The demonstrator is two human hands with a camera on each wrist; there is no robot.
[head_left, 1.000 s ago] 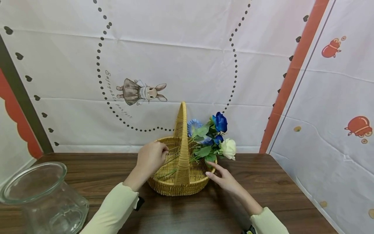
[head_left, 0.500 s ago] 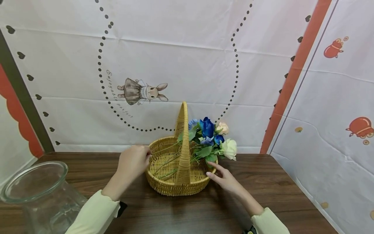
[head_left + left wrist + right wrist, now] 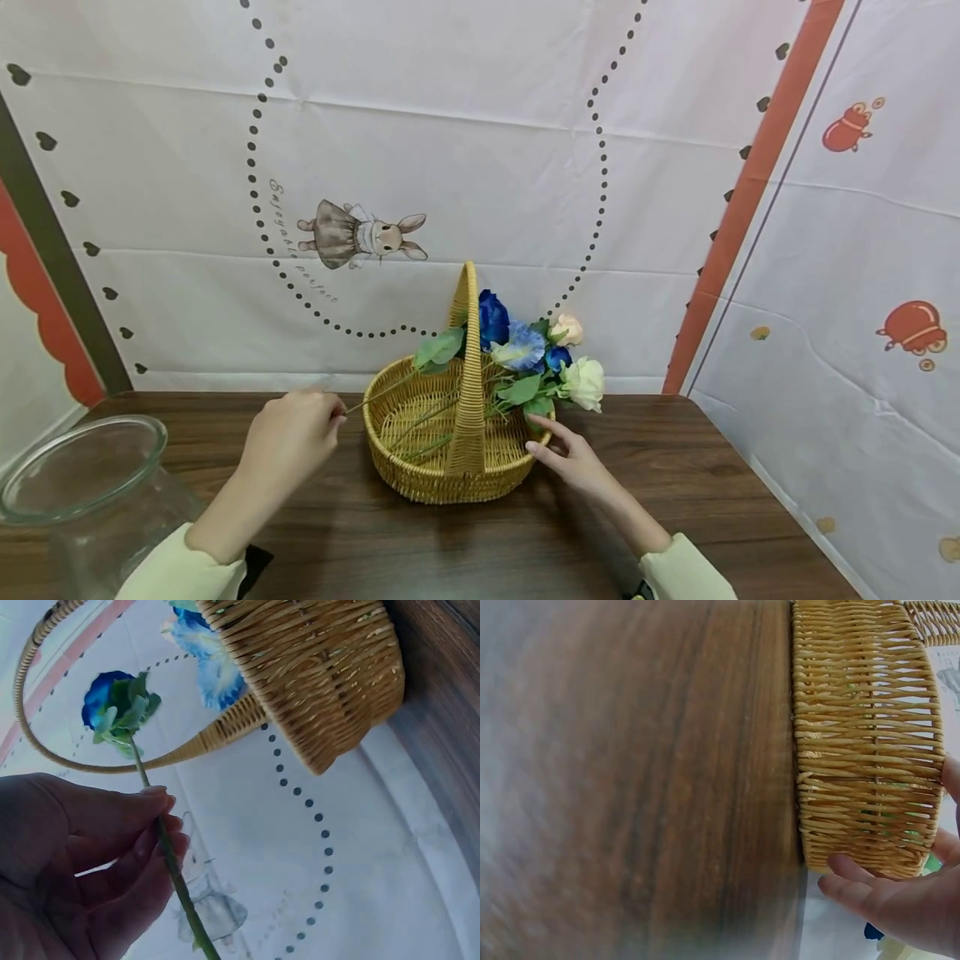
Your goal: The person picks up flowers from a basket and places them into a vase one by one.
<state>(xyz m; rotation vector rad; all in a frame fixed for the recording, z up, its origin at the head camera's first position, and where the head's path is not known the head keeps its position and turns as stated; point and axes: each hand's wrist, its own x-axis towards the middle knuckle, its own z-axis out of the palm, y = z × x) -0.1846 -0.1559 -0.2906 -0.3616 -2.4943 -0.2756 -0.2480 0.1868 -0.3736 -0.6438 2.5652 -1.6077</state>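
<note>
My left hand (image 3: 292, 433) pinches the thin green stem (image 3: 180, 889) of a blue rose (image 3: 492, 319) between thumb and fingers, left of a yellow wicker basket (image 3: 450, 485). That stem slants over the basket's left rim, and the bloom shows behind the arched handle (image 3: 471, 367). At the basket's right end, my right hand (image 3: 577, 460) holds the rim, its fingers (image 3: 855, 889) against the outer weave. Other flowers lean over that end: a ruffled light blue bloom (image 3: 522, 347), a smaller blue one (image 3: 557, 358), a white rose (image 3: 585, 383) and a peach rose (image 3: 566, 330).
A wide-mouthed clear glass vase (image 3: 112, 508) stands at the left of the dark wooden table (image 3: 675, 492), partly behind my left sleeve. Printed white cloth (image 3: 465, 167) hangs behind the table and along its right side. Loose stems (image 3: 427, 447) lie inside the basket.
My left hand has moved left from over the basket to outside its left rim, drawing the blue rose leftward to the handle. My right hand has stayed on the rim.
</note>
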